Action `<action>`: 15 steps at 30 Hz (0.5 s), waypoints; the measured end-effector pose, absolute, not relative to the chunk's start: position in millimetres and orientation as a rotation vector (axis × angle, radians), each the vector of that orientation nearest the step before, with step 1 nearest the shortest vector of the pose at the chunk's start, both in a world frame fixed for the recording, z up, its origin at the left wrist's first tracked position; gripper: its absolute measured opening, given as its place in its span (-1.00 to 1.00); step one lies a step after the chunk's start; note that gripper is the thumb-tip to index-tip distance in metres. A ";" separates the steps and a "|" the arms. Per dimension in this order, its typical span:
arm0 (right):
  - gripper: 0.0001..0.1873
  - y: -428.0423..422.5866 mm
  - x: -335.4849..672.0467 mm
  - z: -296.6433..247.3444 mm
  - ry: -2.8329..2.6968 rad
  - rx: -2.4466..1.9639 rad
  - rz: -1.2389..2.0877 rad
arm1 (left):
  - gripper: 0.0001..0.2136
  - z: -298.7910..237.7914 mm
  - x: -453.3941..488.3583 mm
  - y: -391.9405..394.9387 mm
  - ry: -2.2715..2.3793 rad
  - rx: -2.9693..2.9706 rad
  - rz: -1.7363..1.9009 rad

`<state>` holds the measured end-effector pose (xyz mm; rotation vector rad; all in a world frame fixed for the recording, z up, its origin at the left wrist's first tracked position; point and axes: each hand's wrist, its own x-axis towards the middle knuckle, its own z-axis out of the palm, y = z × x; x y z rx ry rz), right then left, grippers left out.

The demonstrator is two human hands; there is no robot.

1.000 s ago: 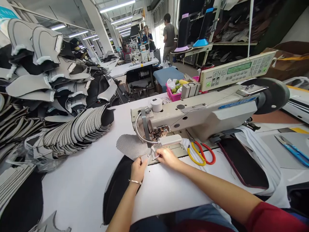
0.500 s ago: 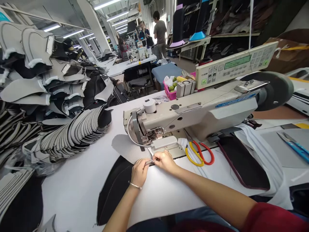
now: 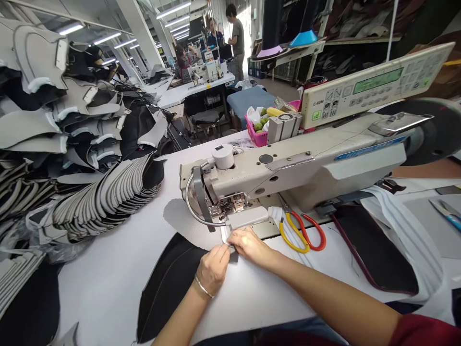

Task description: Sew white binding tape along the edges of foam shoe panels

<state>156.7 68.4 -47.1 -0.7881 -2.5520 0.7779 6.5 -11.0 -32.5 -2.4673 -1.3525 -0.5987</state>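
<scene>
A sewing machine (image 3: 259,168) stands on the white table, its needle area just beyond my fingers. Under its head lies a fabric piece, with a grey part (image 3: 185,223) and a black part (image 3: 167,283) spread to the left. My left hand (image 3: 213,269), with a bracelet at the wrist, is closed on the near edge of this fabric piece. Touching it almost fingertip to fingertip, my right hand (image 3: 248,246) pinches the same edge beside a narrow white strip (image 3: 225,234). The fingers hide the exact spot they grip.
Scissors (image 3: 304,233) with yellow and red handles lie right of my right hand. Stacked cut pieces (image 3: 104,197) line the table's left side. A pink basket (image 3: 257,137) stands behind the machine, and a control panel (image 3: 374,89) tops it. People (image 3: 236,41) are in the background.
Both hands have turned and shifted slightly along the fabric edge, fingers now closer together. More of the white strip shows by the right fingertips. The camera view has shifted a little.
</scene>
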 end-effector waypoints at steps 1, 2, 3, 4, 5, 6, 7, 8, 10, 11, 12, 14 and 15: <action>-0.78 69.5 157.0 -47.2 -2.579 -0.735 0.758 | -0.77 -32.6 6.4 -10.3 -1.344 -2.470 -0.602; -0.77 70.7 157.2 -47.3 -2.599 -0.691 0.744 | -0.76 -32.5 6.1 -9.0 -1.338 -2.476 -0.609; -0.77 72.0 157.3 -47.2 -2.615 -0.661 0.733 | -0.76 -32.1 5.8 -7.0 -1.332 -2.486 -0.619; -0.78 73.3 157.3 -46.6 -2.629 -0.652 0.721 | -0.75 -31.6 5.4 -4.4 -1.324 -2.498 -0.631; -0.80 74.6 157.2 -45.6 -2.641 -0.659 0.708 | -0.75 -31.0 4.7 -1.2 -1.315 -2.508 -0.645; -0.81 76.0 157.0 -44.0 -2.654 -0.678 0.694 | -0.74 -30.4 3.8 2.4 -1.307 -2.517 -0.656; -0.80 77.4 156.8 -41.9 -2.667 -0.703 0.683 | -0.74 -30.0 2.5 6.4 -1.300 -2.524 -0.657; -0.78 78.9 156.4 -39.5 -2.680 -0.728 0.679 | -0.74 -29.6 0.9 10.5 -1.295 -2.532 -0.646; -0.74 81.9 155.2 -35.3 -2.695 -0.777 0.678 | -0.73 -29.5 -3.5 18.7 -1.283 -2.542 -0.593; -0.73 83.3 154.3 -33.9 -2.696 -0.799 0.672 | -0.73 -29.8 -6.3 22.6 -1.271 -2.542 -0.561; -0.73 84.4 153.1 -33.4 -2.691 -0.818 0.658 | -0.72 -30.4 -9.7 26.3 -1.256 -2.536 -0.533; -0.73 85.7 150.3 -34.7 -2.674 -0.863 0.607 | -0.71 -32.4 -18.0 33.3 -1.230 -2.519 -0.485; -0.72 85.9 148.8 -36.3 -2.666 -0.883 0.581 | -0.70 -33.8 -22.9 36.8 -1.218 -2.512 -0.471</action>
